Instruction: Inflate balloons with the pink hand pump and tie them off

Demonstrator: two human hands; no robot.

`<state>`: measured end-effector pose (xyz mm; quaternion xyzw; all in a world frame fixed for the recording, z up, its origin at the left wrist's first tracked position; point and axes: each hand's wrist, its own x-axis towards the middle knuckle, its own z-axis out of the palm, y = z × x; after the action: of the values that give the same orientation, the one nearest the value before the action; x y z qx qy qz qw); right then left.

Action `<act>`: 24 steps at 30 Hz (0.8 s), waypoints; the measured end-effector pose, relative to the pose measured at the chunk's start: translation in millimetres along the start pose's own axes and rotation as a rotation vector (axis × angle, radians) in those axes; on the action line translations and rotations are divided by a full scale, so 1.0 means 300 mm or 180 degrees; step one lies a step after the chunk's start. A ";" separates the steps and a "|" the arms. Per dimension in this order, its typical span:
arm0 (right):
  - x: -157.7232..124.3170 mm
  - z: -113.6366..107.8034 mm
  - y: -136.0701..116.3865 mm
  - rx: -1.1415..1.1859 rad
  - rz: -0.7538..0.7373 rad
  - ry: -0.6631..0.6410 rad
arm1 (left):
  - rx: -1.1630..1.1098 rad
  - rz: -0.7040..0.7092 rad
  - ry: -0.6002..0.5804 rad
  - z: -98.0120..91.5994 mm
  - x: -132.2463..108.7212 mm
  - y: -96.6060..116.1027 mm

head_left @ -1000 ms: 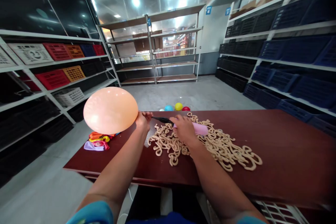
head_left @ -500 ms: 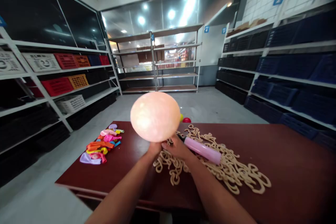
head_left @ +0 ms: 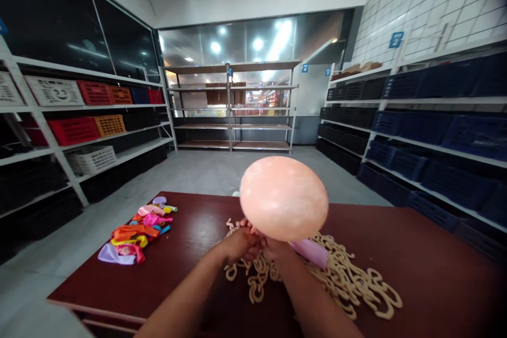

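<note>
A blown-up peach balloon [head_left: 284, 198] hovers over the table, its neck down at my hands. My left hand [head_left: 242, 243] is closed, its fingers bunched at the balloon's neck. Close beside it, my right hand [head_left: 274, 249] is closed too, just under the balloon and partly hidden by it. The neck itself is too small and covered to make out. Beneath and to the right of my hands lies a heap of beige, curly rope-like pieces [head_left: 356, 280]. A pink cylinder [head_left: 312, 253] rests on that heap, partly behind the balloon.
Limp balloons in several colours [head_left: 137, 235] lie at the left of the dark red-brown table [head_left: 190, 222]. Shelves with crates stand left [head_left: 85, 161] and right [head_left: 420, 163]. A metal rack [head_left: 231, 128] stands at the back wall. Grey floor lies between.
The balloon has moved right and slightly down in view, now tilted over my right hand. My left hand has turned inward across the neck. The view has shifted a little upward.
</note>
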<state>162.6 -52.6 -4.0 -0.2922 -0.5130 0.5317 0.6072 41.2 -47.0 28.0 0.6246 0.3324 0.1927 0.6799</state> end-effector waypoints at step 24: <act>0.016 0.010 -0.004 0.0527 0.0507 -0.0441 | -0.2045 0.0507 -0.0098 -0.033 -0.006 -0.008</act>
<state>159.7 -48.9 -0.5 -0.2436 -0.4831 0.6377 0.5482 32.8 -41.4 26.0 0.4051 0.1945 0.3308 0.8298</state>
